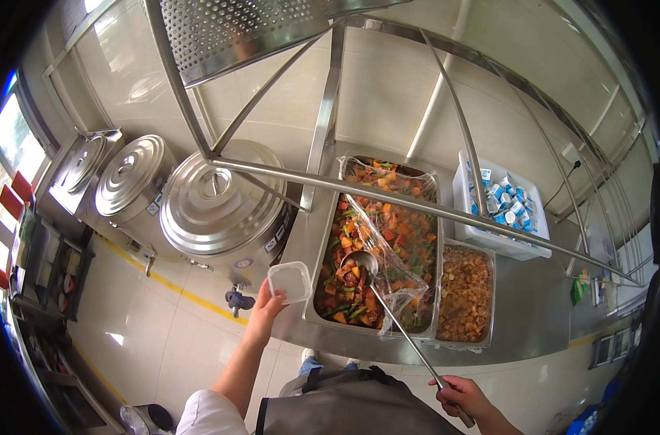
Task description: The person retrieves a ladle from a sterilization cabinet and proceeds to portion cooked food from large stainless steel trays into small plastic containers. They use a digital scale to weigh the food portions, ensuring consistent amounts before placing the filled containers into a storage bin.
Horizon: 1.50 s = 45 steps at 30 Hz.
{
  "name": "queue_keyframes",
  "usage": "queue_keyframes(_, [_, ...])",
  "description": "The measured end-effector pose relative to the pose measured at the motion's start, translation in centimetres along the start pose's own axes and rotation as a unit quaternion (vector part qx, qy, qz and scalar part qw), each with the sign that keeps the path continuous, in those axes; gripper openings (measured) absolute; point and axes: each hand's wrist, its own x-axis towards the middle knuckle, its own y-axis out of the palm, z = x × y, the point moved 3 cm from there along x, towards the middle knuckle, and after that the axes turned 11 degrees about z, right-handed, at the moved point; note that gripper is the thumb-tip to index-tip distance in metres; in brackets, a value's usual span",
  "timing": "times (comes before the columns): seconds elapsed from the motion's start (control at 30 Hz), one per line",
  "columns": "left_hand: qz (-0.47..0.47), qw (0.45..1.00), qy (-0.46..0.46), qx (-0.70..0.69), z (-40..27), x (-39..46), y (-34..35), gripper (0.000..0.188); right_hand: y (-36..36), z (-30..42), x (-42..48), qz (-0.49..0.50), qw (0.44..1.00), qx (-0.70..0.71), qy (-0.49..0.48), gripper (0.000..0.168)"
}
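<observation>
My left hand [268,302] grips a small clear plastic container [290,283] by its near edge, just left of a large steel food pan [307,310]. In my right hand [460,396] is the handle of a long steel ladle [400,328]. The ladle's bowl [361,264] rests among cut vegetables and meat [343,296] in the large pan, with some food in it. Plastic wrap [390,253] is peeled partly back and covers the pan's right side. A smaller pan of diced brown food [464,293] stands against it on the right.
A steel rail [341,187] crosses above the pans. Behind it, a white plastic bin [501,246] holds many small blue-and-white cups [508,200]. Large lidded steel pots [221,201] stand left, one with a tap [237,302]. A perforated steel shelf [243,32] hangs overhead.
</observation>
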Motion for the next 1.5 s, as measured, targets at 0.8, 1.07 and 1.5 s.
queue_keyframes(0.8, [-0.053, 0.993, 0.004, -0.101, -1.5, 0.0, 4.1, 0.048, 1.6, 1.0, 2.0, -0.242, 0.715, -0.630, -0.182, 0.039])
queue_keyframes(1.07, [-0.060, 0.992, 0.006, -0.109, -1.6, -0.5, 3.6, 0.046, 2.5, -0.3, 3.0, -0.235, 0.686, -0.688, -0.046, 0.032])
queue_keyframes(1.5, [-0.045, 0.994, 0.000, -0.099, -2.2, -0.5, 4.4, 0.047, 1.7, 2.7, -0.4, -0.058, 0.987, -0.126, 0.079, 0.022])
